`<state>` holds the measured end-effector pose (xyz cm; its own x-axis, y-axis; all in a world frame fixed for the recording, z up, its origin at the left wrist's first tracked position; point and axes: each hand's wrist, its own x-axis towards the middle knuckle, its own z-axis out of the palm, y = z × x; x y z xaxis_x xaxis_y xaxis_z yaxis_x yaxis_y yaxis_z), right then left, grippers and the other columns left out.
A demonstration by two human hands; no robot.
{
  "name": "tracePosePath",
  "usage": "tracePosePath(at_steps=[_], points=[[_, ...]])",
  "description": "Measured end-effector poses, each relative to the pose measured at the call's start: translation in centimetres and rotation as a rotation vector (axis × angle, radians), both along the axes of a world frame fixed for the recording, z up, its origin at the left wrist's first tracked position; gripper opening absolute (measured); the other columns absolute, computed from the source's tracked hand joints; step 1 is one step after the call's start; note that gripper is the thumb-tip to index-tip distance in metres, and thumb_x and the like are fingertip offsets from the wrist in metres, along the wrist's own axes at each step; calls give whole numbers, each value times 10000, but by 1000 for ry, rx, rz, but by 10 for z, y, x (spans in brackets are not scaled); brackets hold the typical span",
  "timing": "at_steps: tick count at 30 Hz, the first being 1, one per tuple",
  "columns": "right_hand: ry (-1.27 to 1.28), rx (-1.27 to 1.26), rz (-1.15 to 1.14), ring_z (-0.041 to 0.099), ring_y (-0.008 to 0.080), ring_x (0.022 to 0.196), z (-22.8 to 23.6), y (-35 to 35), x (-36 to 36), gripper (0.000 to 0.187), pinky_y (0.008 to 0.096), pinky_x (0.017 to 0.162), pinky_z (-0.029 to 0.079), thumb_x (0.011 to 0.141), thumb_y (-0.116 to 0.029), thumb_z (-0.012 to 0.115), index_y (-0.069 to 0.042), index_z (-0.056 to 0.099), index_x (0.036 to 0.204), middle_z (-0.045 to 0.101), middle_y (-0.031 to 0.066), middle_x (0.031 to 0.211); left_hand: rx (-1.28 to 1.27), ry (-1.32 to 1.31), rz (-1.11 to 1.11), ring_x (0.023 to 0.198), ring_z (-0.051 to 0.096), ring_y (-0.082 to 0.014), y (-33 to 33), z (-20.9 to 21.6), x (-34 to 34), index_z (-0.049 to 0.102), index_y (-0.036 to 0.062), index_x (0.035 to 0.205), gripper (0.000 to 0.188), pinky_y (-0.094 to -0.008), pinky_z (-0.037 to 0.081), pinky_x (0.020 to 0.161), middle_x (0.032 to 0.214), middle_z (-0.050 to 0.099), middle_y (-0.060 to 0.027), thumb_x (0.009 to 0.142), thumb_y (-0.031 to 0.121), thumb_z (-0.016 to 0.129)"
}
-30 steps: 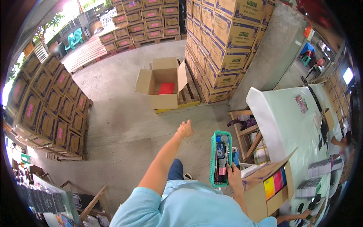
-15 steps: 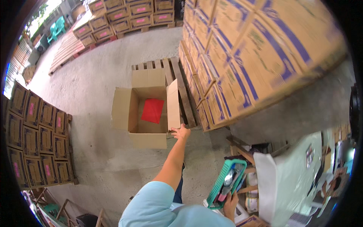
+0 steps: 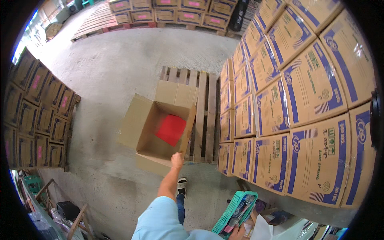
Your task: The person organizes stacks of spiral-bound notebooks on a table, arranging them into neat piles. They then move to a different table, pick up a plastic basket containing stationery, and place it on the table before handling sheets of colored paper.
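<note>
A large open cardboard box [image 3: 145,127] sits in front of me, partly over a wooden pallet, its flaps folded outward. Flat on its bottom lies a red sheet [image 3: 172,130]. My left hand [image 3: 177,160] is closed on the box's near right corner, arm stretched forward. Low on the right, my right hand [image 3: 237,232] grips a green plastic basket [image 3: 227,213] by its side. Inside the basket are several items, among them something pink and something dark; their exact kinds are hard to make out.
A slatted wooden pallet [image 3: 210,120] lies beside the box. Tall stacks of printed cartons [image 3: 276,104] stand close on the right, with more cartons [image 3: 36,120] on the left and along the back. Wooden frames [image 3: 78,222] clutter the lower left. My foot [image 3: 182,185] is near the box.
The box has turned and tilted, and its right flap no longer stands out at the side. My left hand has closed on its corner. The view has shifted; the right hand keeps the basket.
</note>
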<state>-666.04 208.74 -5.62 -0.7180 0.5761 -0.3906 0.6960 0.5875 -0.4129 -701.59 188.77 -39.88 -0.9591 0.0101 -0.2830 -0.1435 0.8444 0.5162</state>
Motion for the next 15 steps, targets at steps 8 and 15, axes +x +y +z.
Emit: tracePosePath(at_steps=[8,15], points=[[327,-76,269,512,427,717,59,-10,-154,191,462,626,390,865,-178,517,13,526,860,534,243,760,394,317,384,665,634,-179,-220,229,-78,526,94,1239,531,-346,505,609,936,649,-215,732,-61,491],[346,-147,514,561,296,599,76,-12,-246,249,398,571,428,899,-231,509,5,584,921,597,186,699,880,417,736,885,572,-155,-343,331,78,533,-24,1132,362,-307,481,766,987,608,-74,816,132,614]])
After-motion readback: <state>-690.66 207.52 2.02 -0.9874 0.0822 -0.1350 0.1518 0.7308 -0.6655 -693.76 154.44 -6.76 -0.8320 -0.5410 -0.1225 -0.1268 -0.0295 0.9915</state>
